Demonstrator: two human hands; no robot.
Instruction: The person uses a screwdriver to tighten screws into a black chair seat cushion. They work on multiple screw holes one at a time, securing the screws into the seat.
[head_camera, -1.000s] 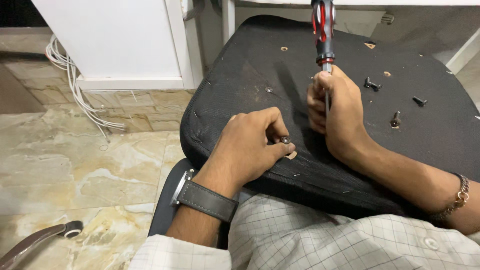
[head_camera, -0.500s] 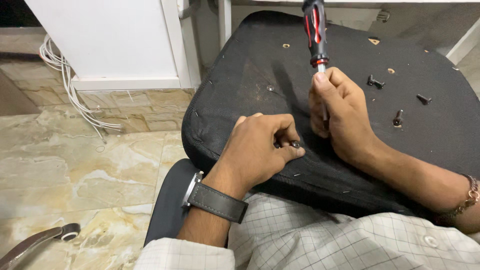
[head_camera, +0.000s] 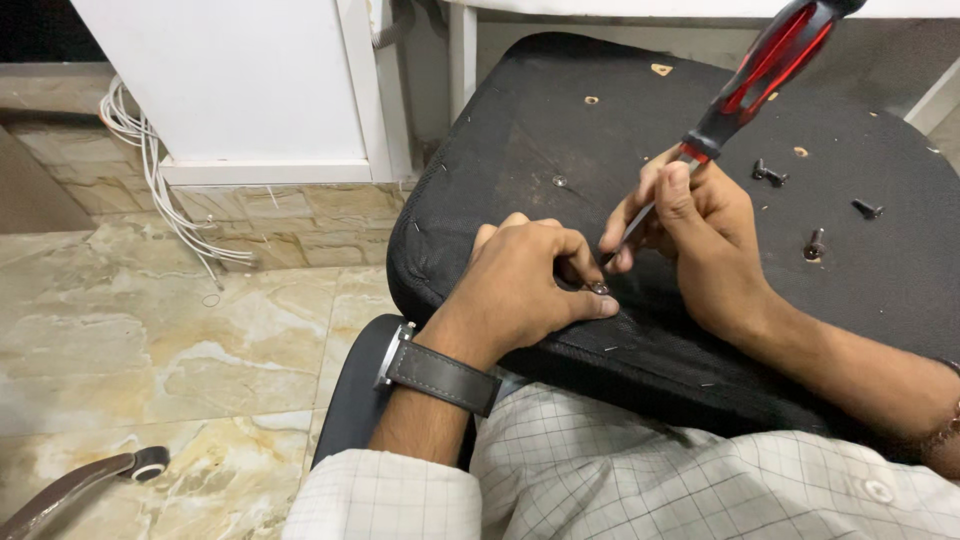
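The left hand (head_camera: 525, 280) is curled on the black seat (head_camera: 560, 130), thumb and forefinger pinching a small screw (head_camera: 599, 288) near the seat's front edge. The right hand (head_camera: 690, 235) is closed around the metal shaft of a red-and-black screwdriver (head_camera: 765, 70), its handle tilting up and away, its tip down at that screw. Three loose black screws (head_camera: 815, 243) lie on the seat, just beyond the right hand.

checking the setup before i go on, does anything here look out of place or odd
Yes: three dark bolts lie loose and scattered on the black seat underside, right of the right hand gripping the tilted screwdriver. Several screw holes sit empty. The left hand pinches a bolt at the edge.
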